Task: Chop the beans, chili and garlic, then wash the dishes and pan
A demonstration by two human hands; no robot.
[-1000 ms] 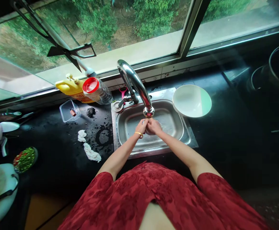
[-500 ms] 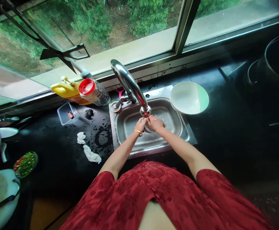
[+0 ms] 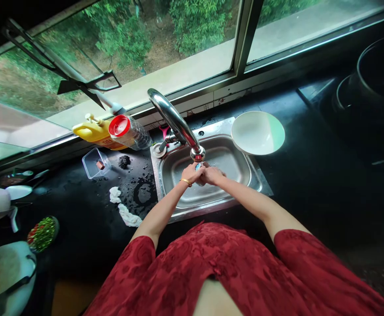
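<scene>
My left hand (image 3: 192, 174) and my right hand (image 3: 212, 175) are pressed together over the steel sink (image 3: 244, 175), right beneath the spout of the chrome tap (image 3: 175, 120). Both hands are closed round a small object with a blue tip that shows between the fingers; I cannot make out what it is. A gold bangle sits on my left wrist. Red sleeves cover my upper arms.
A white bowl (image 3: 257, 132) rests on the sink's right rim. On the wet black counter at the left lie a red-capped bottle (image 3: 129, 131), a yellow jug (image 3: 95, 132), a clear box (image 3: 95, 163), white scraps (image 3: 126, 213) and a dish of chopped greens (image 3: 43, 233). Dark pots (image 3: 370, 83) stand far right.
My hands have shifted slightly left and drawn closer together under the spout. A blue tip now shows between them. The view has tilted a little.
</scene>
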